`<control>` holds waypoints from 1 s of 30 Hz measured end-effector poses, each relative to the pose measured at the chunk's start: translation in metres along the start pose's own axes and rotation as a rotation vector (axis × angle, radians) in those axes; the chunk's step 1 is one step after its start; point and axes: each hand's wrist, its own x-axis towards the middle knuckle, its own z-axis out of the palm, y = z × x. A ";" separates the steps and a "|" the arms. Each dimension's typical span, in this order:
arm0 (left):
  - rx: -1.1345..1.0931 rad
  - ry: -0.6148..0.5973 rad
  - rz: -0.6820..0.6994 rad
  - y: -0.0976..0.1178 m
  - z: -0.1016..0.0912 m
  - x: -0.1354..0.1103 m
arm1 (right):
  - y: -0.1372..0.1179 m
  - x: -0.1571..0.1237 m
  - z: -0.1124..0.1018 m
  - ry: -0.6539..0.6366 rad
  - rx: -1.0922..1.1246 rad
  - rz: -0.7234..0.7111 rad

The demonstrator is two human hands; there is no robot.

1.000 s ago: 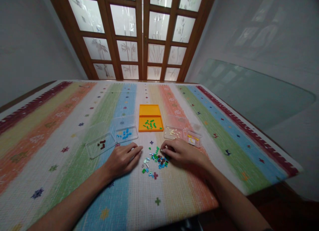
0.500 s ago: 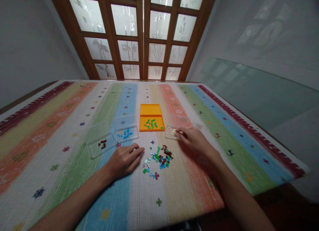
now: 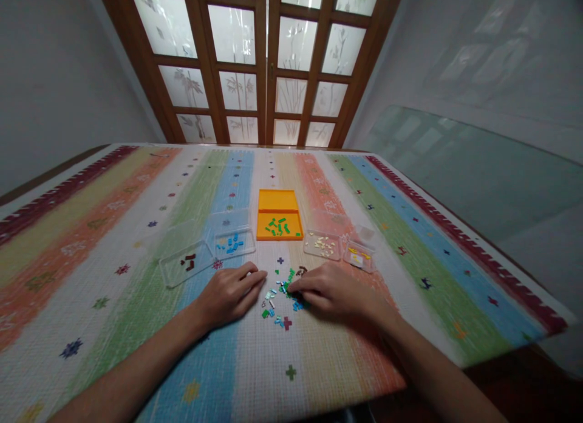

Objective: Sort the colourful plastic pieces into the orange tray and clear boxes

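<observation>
A loose pile of small building bricks [image 3: 272, 295] in green, brown, blue and white lies on the tablecloth. My right hand [image 3: 334, 289] is over the right side of this pile, fingers drawn together and fingertips among the bricks. It covers many brown ones, and whatever its fingertips hold is hidden. To the left of the pile, my left hand [image 3: 228, 292] rests on the cloth, holding nothing. Its index finger stretches toward the bricks and the other fingers bend loosely. Beyond the pile, an open orange case [image 3: 277, 199] holds green bricks [image 3: 280, 226].
Clear boxes flank the case: one with brown bricks [image 3: 188, 262], one with blue bricks [image 3: 232, 244], one with cream bricks [image 3: 323, 244] and a small one with yellow bricks [image 3: 359, 253]. A striped tablecloth [image 3: 150, 332] covers the table.
My right hand has moved from the cream-brick box back toward me and left, onto the pile. The small box of yellow bricks now shows. My left hand stays about where it was.
</observation>
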 end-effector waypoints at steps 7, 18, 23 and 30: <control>0.001 0.006 0.004 0.000 0.000 0.000 | 0.000 0.000 -0.003 0.009 -0.060 0.088; 0.006 0.001 0.005 0.000 0.000 0.000 | -0.010 0.004 0.009 0.015 -0.092 0.073; 0.002 -0.007 0.009 0.000 0.000 -0.001 | -0.011 0.003 0.006 0.023 -0.079 0.090; 0.000 -0.023 0.010 0.001 0.000 0.000 | -0.013 0.009 0.012 -0.002 -0.120 0.090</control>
